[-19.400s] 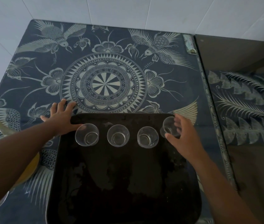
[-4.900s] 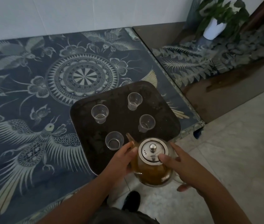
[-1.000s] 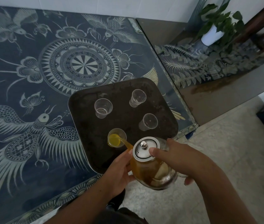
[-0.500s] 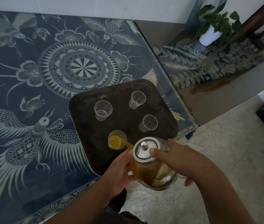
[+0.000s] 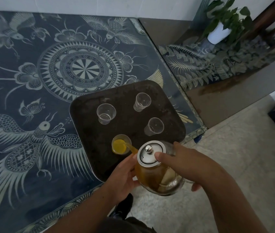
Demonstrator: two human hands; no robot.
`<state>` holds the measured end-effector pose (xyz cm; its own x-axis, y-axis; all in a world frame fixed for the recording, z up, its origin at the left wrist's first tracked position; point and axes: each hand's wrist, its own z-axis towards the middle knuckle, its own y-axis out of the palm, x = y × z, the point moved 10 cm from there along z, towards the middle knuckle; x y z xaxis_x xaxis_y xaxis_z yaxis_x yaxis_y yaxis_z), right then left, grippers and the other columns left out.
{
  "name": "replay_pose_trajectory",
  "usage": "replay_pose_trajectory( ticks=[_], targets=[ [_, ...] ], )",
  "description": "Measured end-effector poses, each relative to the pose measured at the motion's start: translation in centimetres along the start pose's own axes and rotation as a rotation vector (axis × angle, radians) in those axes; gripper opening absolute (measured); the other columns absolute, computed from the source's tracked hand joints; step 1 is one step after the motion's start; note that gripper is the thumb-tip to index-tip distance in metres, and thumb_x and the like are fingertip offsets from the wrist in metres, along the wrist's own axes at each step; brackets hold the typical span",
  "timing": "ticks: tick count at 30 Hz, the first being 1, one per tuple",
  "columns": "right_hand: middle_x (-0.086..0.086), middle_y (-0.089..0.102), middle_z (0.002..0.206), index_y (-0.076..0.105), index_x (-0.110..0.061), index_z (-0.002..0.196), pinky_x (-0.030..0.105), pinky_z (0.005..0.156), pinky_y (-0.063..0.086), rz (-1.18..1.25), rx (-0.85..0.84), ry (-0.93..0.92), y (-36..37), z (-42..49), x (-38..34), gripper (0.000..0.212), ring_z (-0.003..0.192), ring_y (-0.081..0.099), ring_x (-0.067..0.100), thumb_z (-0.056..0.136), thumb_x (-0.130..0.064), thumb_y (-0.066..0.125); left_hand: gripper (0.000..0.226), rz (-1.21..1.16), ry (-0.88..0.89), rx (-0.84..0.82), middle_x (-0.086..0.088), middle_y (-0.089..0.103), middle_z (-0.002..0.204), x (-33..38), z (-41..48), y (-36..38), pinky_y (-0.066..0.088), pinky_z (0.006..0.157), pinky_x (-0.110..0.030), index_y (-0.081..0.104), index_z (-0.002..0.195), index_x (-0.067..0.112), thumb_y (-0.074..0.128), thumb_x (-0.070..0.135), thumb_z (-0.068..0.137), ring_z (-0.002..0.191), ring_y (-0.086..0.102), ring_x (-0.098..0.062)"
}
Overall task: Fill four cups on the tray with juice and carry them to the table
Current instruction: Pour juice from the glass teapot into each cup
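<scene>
A dark tray [image 5: 89, 135] lies on the blue patterned table [image 5: 32, 148] near its front right corner. On it stand clear plastic cups. The nearest cup [image 5: 121, 144] holds yellow juice, and a stream runs into it from the spout of a glass teapot [image 5: 158, 172]. Three cups are empty: one at the left [image 5: 106, 113], one at the far right [image 5: 142, 102], one at the near right [image 5: 154, 126]. My left hand [image 5: 122, 177] supports the pot's side. My right hand [image 5: 187, 163] grips the pot, thumb pressing its metal lid [image 5: 150, 153].
A second glass-topped table [image 5: 217, 68] with a fern pattern adjoins on the right. A potted plant in a white pot [image 5: 219, 32] stands on it. Pale stone floor [image 5: 234, 157] lies to the right, and a dark shoe [image 5: 123, 206] shows below the pot.
The juice in the nearest cup has risen as the tilted pot keeps pouring. Both hands and the pot have stayed in place; the other cups have not moved.
</scene>
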<state>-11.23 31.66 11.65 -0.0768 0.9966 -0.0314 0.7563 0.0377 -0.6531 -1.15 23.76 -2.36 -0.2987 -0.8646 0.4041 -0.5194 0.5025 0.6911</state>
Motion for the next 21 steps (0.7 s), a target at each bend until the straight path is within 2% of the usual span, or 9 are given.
replay_pose_trajectory(
  ticks=[4, 8, 14, 18, 21],
  targets=[
    [0.005, 0.025, 0.164, 0.007, -0.033, 0.161, 0.033, 0.056, 0.058, 0.036, 0.0, -0.014, 0.1, 0.0, 0.5, 0.099, 0.132, 0.048, 0.034, 0.084, -0.076, 0.051, 0.031, 0.035, 0.003, 0.008, -0.007, 0.075, 0.127, 0.1, 0.1, 0.1, 0.06, 0.088, -0.043, 0.075, 0.124, 0.026, 0.056, 0.037, 0.102, 0.121, 0.069, -0.029],
    [0.005, 0.024, 0.165, 0.006, -0.032, 0.161, 0.033, 0.061, 0.059, 0.055, 0.006, -0.03, 0.1, 0.0, 1.0, 0.096, 0.134, 0.046, 0.033, 0.086, -0.074, 0.05, 0.033, 0.072, 0.017, 0.011, -0.005, 0.075, 0.128, 0.4, 0.1, 0.1, 0.058, 0.09, -0.045, 0.072, 0.128, 0.028, 0.056, 0.041, 0.102, 0.122, 0.069, -0.029],
    [0.004, 0.024, 0.165, 0.005, -0.035, 0.16, 0.031, 0.057, 0.059, 0.092, -0.002, -0.044, 0.2, 0.3, 1.7, 0.098, 0.134, 0.046, 0.033, 0.083, -0.077, 0.049, 0.033, 0.116, 0.037, 0.008, -0.005, 0.078, 0.118, 0.7, 0.1, 0.3, 0.058, 0.08, -0.04, 0.071, 0.127, 0.026, 0.056, 0.042, 0.102, 0.101, 0.076, -0.019],
    [0.004, 0.023, 0.165, 0.006, -0.036, 0.16, 0.032, 0.058, 0.059, 0.121, -0.012, -0.05, 0.3, 0.6, 2.0, 0.097, 0.134, 0.047, 0.033, 0.083, -0.077, 0.049, 0.037, 0.133, 0.052, 0.013, -0.005, 0.076, 0.119, 0.7, 0.4, -0.1, 0.055, 0.084, -0.043, 0.069, 0.129, 0.025, 0.059, 0.044, 0.099, 0.105, 0.072, -0.019],
    [0.003, 0.023, 0.165, 0.007, -0.037, 0.159, 0.033, 0.059, 0.06, 0.133, -0.021, -0.058, 0.6, 0.9, 2.2, 0.097, 0.134, 0.047, 0.034, 0.082, -0.078, 0.049, 0.044, 0.122, 0.062, 0.024, -0.004, 0.076, 0.119, 0.6, 0.6, -0.4, 0.054, 0.087, -0.046, 0.07, 0.126, 0.027, 0.065, 0.05, 0.089, 0.11, 0.07, -0.023]
  ],
)
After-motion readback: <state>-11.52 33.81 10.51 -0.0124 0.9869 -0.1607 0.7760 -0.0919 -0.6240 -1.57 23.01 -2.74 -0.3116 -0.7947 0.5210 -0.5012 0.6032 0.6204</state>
